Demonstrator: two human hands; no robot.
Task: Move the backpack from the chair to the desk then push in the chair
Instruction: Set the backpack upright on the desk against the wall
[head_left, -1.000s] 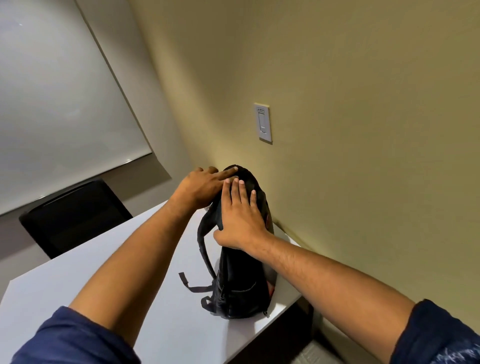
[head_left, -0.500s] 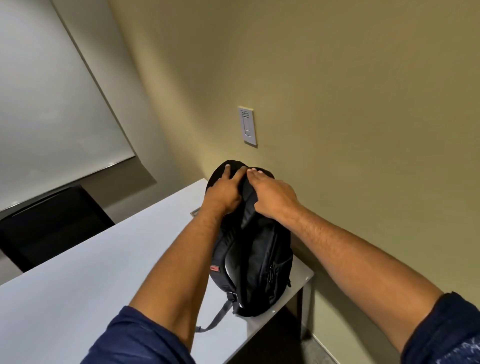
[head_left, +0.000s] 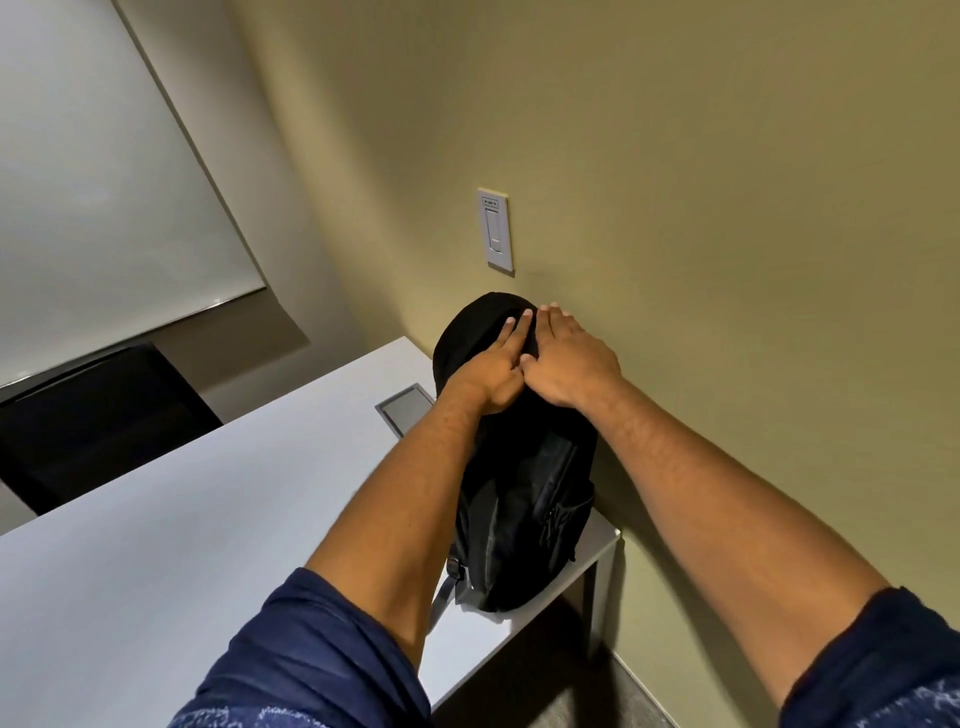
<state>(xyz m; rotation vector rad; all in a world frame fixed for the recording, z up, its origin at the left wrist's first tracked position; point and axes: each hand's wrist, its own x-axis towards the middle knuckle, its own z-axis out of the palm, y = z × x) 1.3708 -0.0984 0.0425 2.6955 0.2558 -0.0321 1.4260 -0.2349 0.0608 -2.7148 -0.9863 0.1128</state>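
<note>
The black backpack (head_left: 524, 499) stands upright on the right end of the white desk (head_left: 208, 519), leaning against the beige wall. My left hand (head_left: 491, 371) lies on its top from the left, fingers stretched forward. Touching it, my right hand (head_left: 569, 358) covers the top from the right side. Both palms press on the fabric and steady the bag. A grey strap hangs off the desk's near edge below my left forearm. The chair that the bag came from is out of sight.
A black chair (head_left: 98, 415) stands behind the desk's far side at the left. A grey cable hatch (head_left: 405, 408) is set into the desktop beside the bag. A wall switch (head_left: 496, 231) sits above the bag, a whiteboard (head_left: 93, 208) at upper left.
The backpack has been turned and slid right, close against the wall. My hands went from pinching its top to lying flatter over it, and my view moved closer.
</note>
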